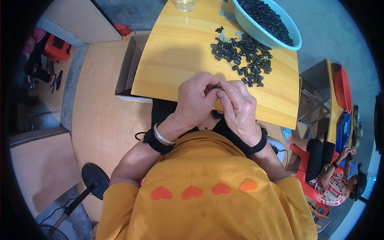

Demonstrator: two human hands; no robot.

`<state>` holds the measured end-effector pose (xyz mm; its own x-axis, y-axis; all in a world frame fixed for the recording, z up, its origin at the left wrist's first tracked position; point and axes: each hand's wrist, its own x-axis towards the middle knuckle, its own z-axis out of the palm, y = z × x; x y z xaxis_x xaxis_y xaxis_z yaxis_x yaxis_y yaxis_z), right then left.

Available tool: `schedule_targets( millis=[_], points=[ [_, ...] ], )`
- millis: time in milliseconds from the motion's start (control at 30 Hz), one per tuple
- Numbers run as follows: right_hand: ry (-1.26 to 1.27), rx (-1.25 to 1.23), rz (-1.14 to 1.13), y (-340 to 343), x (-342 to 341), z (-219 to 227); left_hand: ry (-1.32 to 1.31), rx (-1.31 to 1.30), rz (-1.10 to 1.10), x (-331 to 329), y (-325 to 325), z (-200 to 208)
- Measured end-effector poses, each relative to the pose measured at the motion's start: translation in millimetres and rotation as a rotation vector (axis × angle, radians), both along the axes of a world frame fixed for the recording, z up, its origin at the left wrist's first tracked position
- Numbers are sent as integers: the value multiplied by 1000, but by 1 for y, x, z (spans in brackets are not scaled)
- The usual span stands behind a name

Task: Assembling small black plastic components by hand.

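Note:
My left hand [195,100] and my right hand [239,109] meet over the near edge of a yellow wooden table [176,56]. Their fingertips pinch a small black part [217,86] between them. Farther back on the table lies a scattered heap of small black ring-shaped parts [242,56]. A light blue basin [256,30] full of the same black parts stands at the table's far right corner. Both wrists wear black bands, and the left also has a silver bangle.
An open cardboard box [130,66] stands on the floor left of the table. A clear glass container [185,5] sits at the table's far edge. Another person [334,176] sits on a red chair at right, beside a second table with a red basin [343,86].

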<state>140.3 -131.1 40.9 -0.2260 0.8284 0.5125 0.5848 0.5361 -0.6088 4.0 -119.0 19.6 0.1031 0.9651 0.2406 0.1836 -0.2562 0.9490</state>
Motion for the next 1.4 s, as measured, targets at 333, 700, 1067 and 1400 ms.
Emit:
schedule_targets(
  millis=[333,700,1067,1400],
  points=[
    [596,-524,0,0,9,-17,-16,-20,3,9,4,-2],
    [732,-850,32,7,13,-11,-160,-204,-170,5,-1,-9],
    [412,-712,-88,4,67,-24,-274,-390,-74,-9,17,-26],
    [-357,-180,-311,49,126,-16,-357,-392,-72,-12,28,-35]
  ],
)
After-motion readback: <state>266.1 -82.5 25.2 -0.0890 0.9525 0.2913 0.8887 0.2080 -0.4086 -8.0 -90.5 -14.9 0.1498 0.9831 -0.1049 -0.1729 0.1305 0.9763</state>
